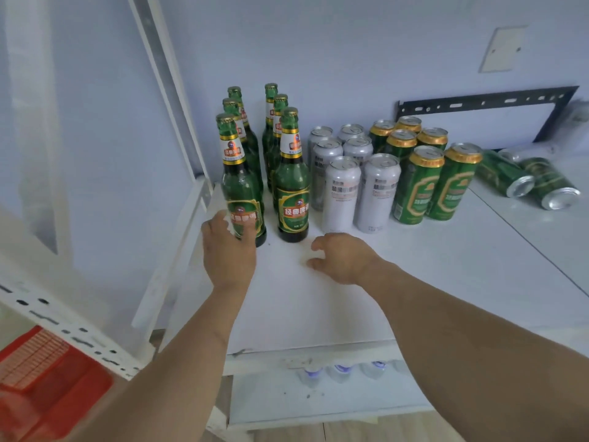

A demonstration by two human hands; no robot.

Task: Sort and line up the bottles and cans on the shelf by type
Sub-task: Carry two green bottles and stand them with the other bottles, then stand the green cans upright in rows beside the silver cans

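Pale blue wall [366,52], daylight

On the shelf [414,269], the bottles [271,161] stand in two rows at centre-left of the frame, with the upright cans [382,173] in rows just to their right. Further right, two toppled cans [526,183] lie on their sides. The left hand [228,247] is at the base of the front-left bottle [240,189]; the right hand [342,258] rests in front of the cans.

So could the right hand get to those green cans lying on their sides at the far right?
Probably yes. The right hand hovers open over bare shelf, holding nothing, and the two lying green cans sit beyond the standing cans, with open shelf leading up to them.
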